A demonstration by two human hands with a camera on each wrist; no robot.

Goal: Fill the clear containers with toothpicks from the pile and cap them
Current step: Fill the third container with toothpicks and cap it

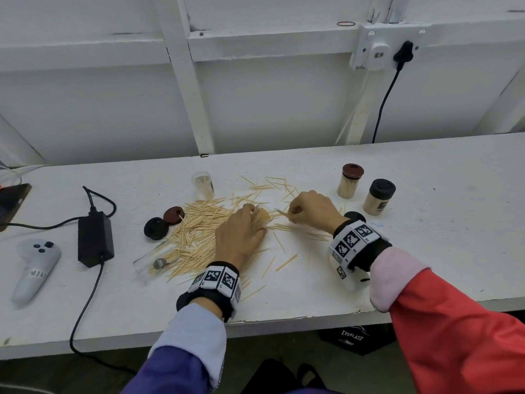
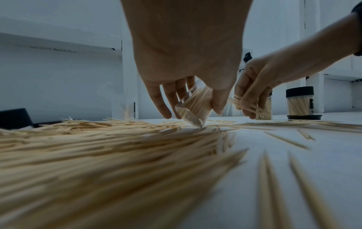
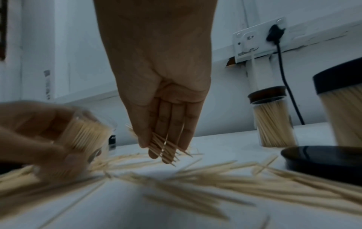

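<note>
The long white painted table (image 1: 426, 251) runs along a white panelled wall, its front edge just under the person's wrists. The landmark is the loose pile of pale wooden toothpicks (image 1: 199, 234), thin and pointed, fanned across the table's middle. At the pile's right edge the left hand (image 1: 238, 237) has its grip wrapped around a small clear plastic cylindrical container (image 2: 192, 106), tilted with one bottom corner on the table and packed with toothpicks. Just right of it the right hand (image 1: 311, 210) pinches a small bundle of toothpicks (image 3: 166, 147) between thumb and fingers, close to the container's mouth.

Behind the pile stands an open clear container (image 1: 202, 184), nearly empty. Left of the pile lie a round black cap (image 1: 155, 228) and a round brown cap (image 1: 174, 214). Well right of the pile stand two full capped containers, one brown-lidded (image 1: 350, 180), one black-lidded (image 1: 379, 197). Beyond these, to the right, the table surface is bare.
</note>
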